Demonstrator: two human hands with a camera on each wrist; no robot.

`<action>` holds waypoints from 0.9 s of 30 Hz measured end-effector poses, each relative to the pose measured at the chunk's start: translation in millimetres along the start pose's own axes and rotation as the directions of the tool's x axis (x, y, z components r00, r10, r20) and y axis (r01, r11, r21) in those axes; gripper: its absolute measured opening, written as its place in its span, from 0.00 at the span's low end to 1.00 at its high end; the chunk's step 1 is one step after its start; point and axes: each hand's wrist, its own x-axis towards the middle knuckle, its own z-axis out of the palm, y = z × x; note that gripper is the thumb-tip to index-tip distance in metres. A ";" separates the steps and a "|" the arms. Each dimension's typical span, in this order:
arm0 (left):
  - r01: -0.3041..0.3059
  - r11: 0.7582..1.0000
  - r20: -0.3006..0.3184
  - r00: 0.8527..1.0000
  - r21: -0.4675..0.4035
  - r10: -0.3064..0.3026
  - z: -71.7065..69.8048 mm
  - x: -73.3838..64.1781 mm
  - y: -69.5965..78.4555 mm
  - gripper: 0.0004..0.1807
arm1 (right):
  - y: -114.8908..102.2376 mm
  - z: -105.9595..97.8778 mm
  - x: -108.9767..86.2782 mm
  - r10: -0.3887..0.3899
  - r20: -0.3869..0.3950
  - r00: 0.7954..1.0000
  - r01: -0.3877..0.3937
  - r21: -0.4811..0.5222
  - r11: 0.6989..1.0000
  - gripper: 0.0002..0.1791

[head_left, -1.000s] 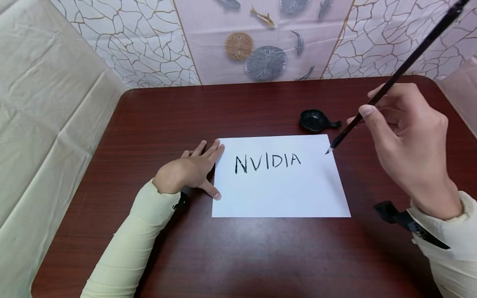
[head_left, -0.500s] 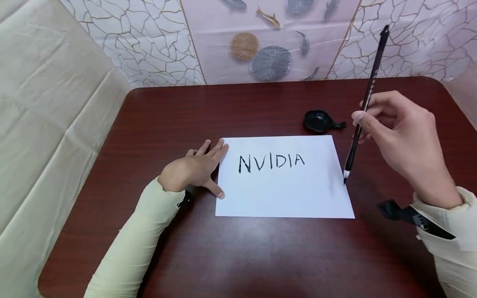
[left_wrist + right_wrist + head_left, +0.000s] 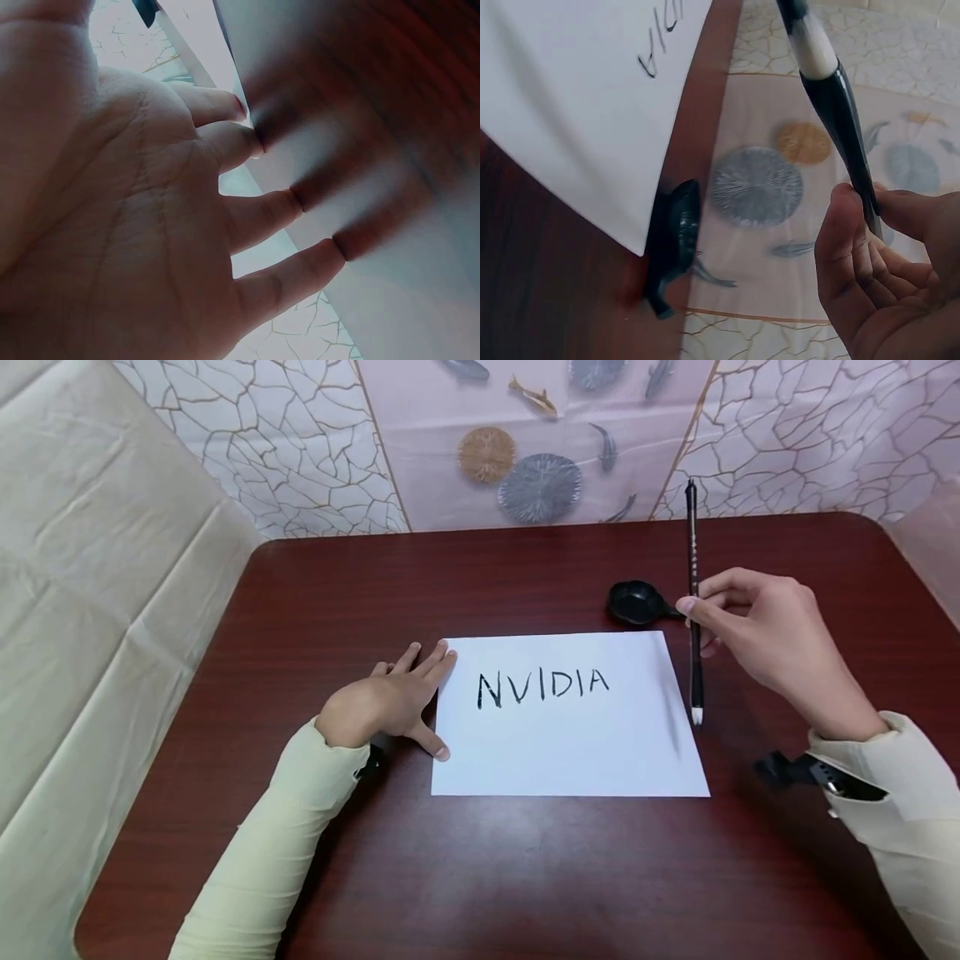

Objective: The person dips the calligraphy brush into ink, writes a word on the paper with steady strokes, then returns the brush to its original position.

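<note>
My right hand (image 3: 772, 627) pinches a black-handled calligraphy brush (image 3: 693, 547) between thumb and fingertips, mid-handle. The brush stands nearly upright, bristles down, over the right edge of a white sheet of paper (image 3: 570, 756). In the right wrist view, the bristles (image 3: 816, 49) are white near the handle and dark towards the tip. Black letters reading NVIDIA run across the paper's upper part. My left hand (image 3: 378, 706) lies with spread fingers at the paper's left edge, thumb and fingertips on it. The left wrist view shows its palm (image 3: 127, 195) and straight fingers from below.
A small black ink dish (image 3: 632, 603) with a short handle sits just behind the paper's upper right; my right fingertips overlap the handle's end. The dark red-brown table (image 3: 480, 877) extends around the paper. Patterned cloth (image 3: 300, 452) hangs behind the table, pale cloth (image 3: 97, 635) at left.
The brush has swung from a strong tilt to nearly upright, its tip moving from above the paper's upper right to its right edge. My right hand has shifted left; the left hand stays put.
</note>
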 end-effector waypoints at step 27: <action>-0.011 1.000 -0.027 1.000 -0.009 0.011 0.4 -2.0 1.0 0.81 | 58.0 22.0 35.1 0.151 0.312 0.938 -0.127 -0.096 0.987 0.22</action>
